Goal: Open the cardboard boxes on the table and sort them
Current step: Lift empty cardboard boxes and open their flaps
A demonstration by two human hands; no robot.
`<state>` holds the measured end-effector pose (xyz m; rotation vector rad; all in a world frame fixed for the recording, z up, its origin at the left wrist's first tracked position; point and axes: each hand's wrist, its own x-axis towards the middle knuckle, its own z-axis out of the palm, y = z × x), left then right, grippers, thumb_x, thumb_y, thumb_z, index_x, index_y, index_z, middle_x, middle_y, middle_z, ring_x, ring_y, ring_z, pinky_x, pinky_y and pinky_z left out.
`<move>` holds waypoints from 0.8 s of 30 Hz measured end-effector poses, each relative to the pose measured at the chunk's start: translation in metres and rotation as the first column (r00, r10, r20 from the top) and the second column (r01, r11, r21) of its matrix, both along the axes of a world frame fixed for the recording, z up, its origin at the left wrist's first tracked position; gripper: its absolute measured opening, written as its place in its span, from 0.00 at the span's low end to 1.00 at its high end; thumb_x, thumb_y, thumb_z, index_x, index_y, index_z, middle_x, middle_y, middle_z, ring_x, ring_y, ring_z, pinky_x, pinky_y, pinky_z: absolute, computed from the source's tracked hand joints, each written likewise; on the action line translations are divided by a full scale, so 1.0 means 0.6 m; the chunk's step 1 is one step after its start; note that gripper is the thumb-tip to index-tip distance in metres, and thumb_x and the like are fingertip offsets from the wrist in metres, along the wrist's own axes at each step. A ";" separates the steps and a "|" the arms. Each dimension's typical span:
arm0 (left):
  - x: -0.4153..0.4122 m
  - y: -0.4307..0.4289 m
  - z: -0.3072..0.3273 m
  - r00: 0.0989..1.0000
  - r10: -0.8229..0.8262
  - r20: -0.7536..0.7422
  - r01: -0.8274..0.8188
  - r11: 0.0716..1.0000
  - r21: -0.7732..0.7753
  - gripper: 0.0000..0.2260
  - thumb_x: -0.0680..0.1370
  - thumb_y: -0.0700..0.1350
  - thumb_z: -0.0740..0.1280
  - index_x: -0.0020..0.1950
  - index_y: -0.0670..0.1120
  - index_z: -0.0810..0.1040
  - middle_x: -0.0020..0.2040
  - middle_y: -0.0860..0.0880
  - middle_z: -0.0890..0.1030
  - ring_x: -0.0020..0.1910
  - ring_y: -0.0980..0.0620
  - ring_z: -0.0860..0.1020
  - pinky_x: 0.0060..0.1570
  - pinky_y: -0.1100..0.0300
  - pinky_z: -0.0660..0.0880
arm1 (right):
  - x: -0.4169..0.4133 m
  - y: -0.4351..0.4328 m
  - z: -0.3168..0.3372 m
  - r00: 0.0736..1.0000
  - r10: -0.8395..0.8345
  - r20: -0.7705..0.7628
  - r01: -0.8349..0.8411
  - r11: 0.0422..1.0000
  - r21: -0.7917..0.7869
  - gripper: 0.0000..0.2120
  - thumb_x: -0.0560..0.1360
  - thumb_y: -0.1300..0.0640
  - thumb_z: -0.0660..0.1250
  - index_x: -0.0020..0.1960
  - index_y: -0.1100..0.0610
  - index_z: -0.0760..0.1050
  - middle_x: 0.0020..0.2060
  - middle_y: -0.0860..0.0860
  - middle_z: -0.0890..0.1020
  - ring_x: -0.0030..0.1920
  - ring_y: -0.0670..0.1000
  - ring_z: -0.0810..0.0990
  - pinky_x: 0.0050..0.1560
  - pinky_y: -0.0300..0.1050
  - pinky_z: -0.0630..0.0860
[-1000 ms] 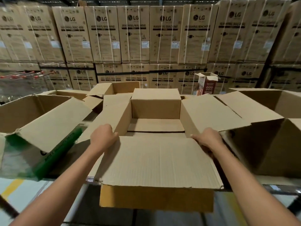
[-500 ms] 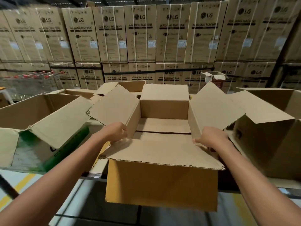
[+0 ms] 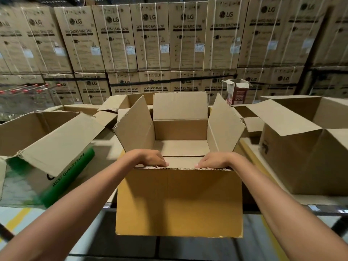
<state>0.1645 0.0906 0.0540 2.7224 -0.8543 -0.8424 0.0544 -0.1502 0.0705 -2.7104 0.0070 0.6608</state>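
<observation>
"LG" logo and "WASHING MACHINE" being displayed in dark print on stacked cartons (image 3: 152,38) at back, repeated carton after carton. "BEST QUALITY TAPES" being shown beside green stripe on left box (image 3: 66,172) on tabletop. White stickers on cartons being rendered too blurred for reading.

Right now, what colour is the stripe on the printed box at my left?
Green: the stripe runs along the printed box; the head view shows it.

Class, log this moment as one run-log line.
left hand, right hand: hold near rim | box: open, side flaps up, nothing seen inside
</observation>
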 end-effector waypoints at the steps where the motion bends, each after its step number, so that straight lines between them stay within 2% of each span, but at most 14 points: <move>1: 0.001 0.002 0.005 1.000 0.007 -0.007 -0.007 1.000 -0.014 0.16 0.82 0.57 0.61 0.52 0.47 0.80 0.53 0.50 0.80 0.49 0.52 0.76 0.52 0.56 0.74 | -0.002 0.000 0.003 1.000 -0.010 0.007 0.010 1.000 -0.001 0.32 0.79 0.34 0.58 0.73 0.55 0.72 0.75 0.52 0.69 0.74 0.55 0.67 0.76 0.54 0.62; 3: 0.001 0.007 0.018 0.998 0.047 -0.045 -0.051 0.996 -0.073 0.17 0.82 0.58 0.62 0.55 0.47 0.81 0.52 0.52 0.81 0.51 0.51 0.79 0.48 0.57 0.73 | -0.010 0.002 0.017 1.000 -0.018 0.016 0.018 1.000 0.002 0.35 0.77 0.30 0.57 0.73 0.53 0.72 0.74 0.50 0.70 0.74 0.55 0.68 0.75 0.55 0.62; 6: -0.008 0.012 0.030 0.994 0.060 -0.095 -0.074 0.986 -0.151 0.14 0.81 0.59 0.62 0.50 0.50 0.80 0.51 0.50 0.83 0.51 0.49 0.80 0.51 0.54 0.75 | -0.029 0.023 0.039 1.000 0.006 0.015 -0.006 0.999 0.043 0.39 0.74 0.25 0.53 0.72 0.50 0.73 0.74 0.48 0.71 0.73 0.54 0.69 0.74 0.54 0.63; 7: -0.015 0.009 0.028 0.998 0.041 -0.051 -0.048 0.989 -0.140 0.15 0.81 0.59 0.62 0.47 0.51 0.79 0.49 0.50 0.82 0.49 0.49 0.79 0.51 0.54 0.75 | -0.034 0.034 0.038 1.000 0.008 0.011 -0.008 0.999 0.037 0.40 0.74 0.24 0.50 0.73 0.49 0.71 0.75 0.49 0.70 0.74 0.54 0.68 0.75 0.55 0.62; 9: -0.035 -0.004 0.014 0.991 0.000 0.135 0.007 0.999 -0.049 0.17 0.82 0.59 0.61 0.40 0.49 0.76 0.40 0.50 0.78 0.42 0.48 0.75 0.43 0.55 0.69 | -0.041 0.053 0.020 0.999 -0.002 0.048 0.004 0.999 -0.036 0.38 0.77 0.27 0.46 0.75 0.50 0.69 0.76 0.50 0.68 0.75 0.55 0.66 0.74 0.55 0.62; 12: -0.060 -0.018 -0.010 0.949 0.038 0.312 -0.032 0.999 -0.025 0.19 0.83 0.56 0.59 0.40 0.44 0.74 0.36 0.47 0.75 0.40 0.45 0.74 0.38 0.55 0.64 | -0.052 0.065 -0.008 0.986 -0.019 0.168 0.043 0.990 -0.136 0.35 0.79 0.30 0.43 0.73 0.48 0.71 0.74 0.50 0.71 0.73 0.55 0.69 0.69 0.54 0.68; 17: -0.081 0.001 -0.005 0.949 0.149 0.278 -0.107 0.981 -0.161 0.21 0.84 0.55 0.56 0.43 0.42 0.78 0.35 0.51 0.74 0.38 0.49 0.73 0.37 0.56 0.64 | -0.053 0.056 -0.021 0.972 -0.059 0.227 0.091 0.987 -0.132 0.34 0.78 0.28 0.46 0.68 0.46 0.76 0.68 0.48 0.78 0.67 0.53 0.75 0.62 0.53 0.74; 20: -0.086 0.014 0.006 0.946 0.185 0.266 -0.127 0.967 -0.223 0.21 0.84 0.57 0.56 0.37 0.46 0.73 0.34 0.51 0.74 0.35 0.50 0.72 0.35 0.57 0.64 | -0.059 0.055 -0.011 0.967 -0.094 0.235 0.114 0.991 -0.071 0.33 0.79 0.30 0.49 0.63 0.52 0.80 0.63 0.50 0.81 0.60 0.52 0.78 0.61 0.52 0.75; 24: -0.105 0.039 0.011 0.937 0.195 0.288 -0.118 0.958 -0.263 0.21 0.84 0.57 0.56 0.38 0.45 0.72 0.35 0.49 0.75 0.35 0.49 0.72 0.35 0.56 0.63 | -0.093 0.082 0.005 0.944 -0.099 0.314 0.102 0.995 0.009 0.26 0.81 0.35 0.54 0.58 0.52 0.81 0.55 0.48 0.83 0.55 0.51 0.79 0.58 0.52 0.76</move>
